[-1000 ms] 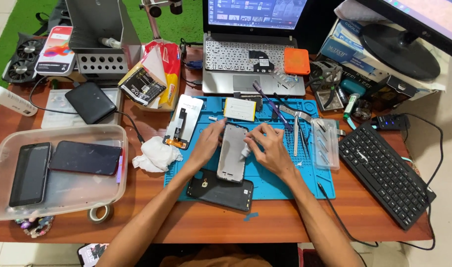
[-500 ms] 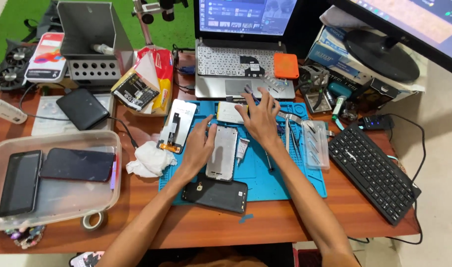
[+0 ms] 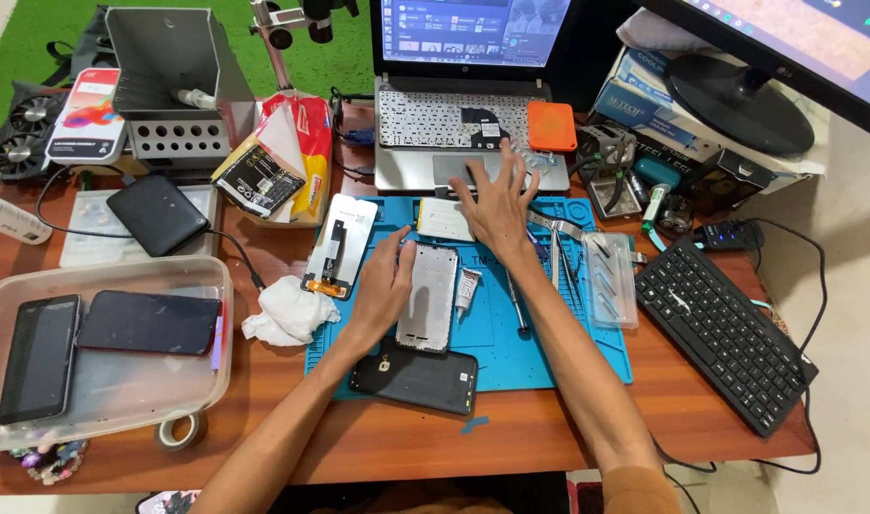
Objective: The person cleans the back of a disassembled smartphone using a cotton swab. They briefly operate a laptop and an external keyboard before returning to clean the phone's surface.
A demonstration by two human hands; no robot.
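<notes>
Resting on a blue work mat (image 3: 559, 357), a grey phone frame (image 3: 431, 297) is pinned at its left edge by the left hand (image 3: 385, 286) — fingers flat, nothing grasped. The right hand (image 3: 497, 209) is spread wide above the mat's top edge by the laptop (image 3: 454, 124), holding nothing — a small white tube (image 3: 466, 289) lies just beside the frame.

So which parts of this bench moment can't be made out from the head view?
- What lies under the right hand: its spread fingers cover the mat's top edge.
- The phone frame's left edge: the left hand covers it.
- The monitor: cut off by the frame's top and right edges.
</notes>
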